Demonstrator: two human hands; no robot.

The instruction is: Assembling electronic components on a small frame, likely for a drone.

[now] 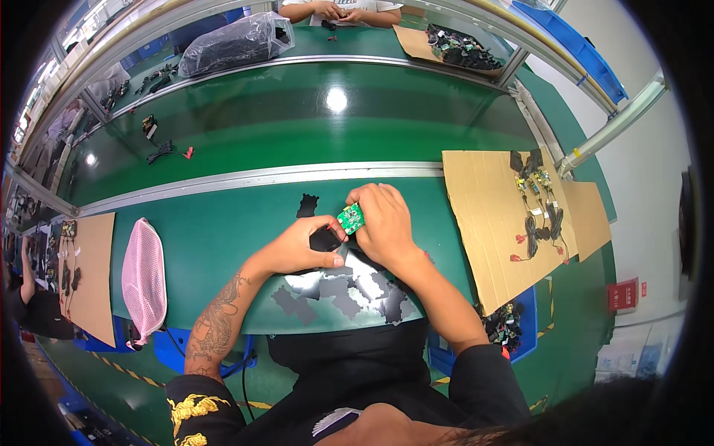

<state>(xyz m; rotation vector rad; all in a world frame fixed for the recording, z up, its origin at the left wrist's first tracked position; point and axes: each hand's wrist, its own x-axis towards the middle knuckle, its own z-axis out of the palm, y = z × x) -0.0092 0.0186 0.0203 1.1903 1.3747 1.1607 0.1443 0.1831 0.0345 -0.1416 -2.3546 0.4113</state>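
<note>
My left hand (301,249) is closed around a small black plastic housing (325,239), held a little above the green table. Right beside it, my right hand (383,227) pinches a small green circuit board (351,218) by its edge. Board and housing are close together; whether they touch or are joined by wires I cannot tell. Beneath my hands lie several thin dark notched sheets (346,297), overlapping and some of them shiny. One more black sheet (307,206) lies just beyond my left hand.
Cardboard (480,223) on the right bears circuit boards with black cables (547,223). A pink mesh cover (143,279) sits at the left, near another cardboard sheet (95,275). A blue bin (526,320) of parts stands below the table's right edge. Across the metal rail, another person's hands (338,13) work.
</note>
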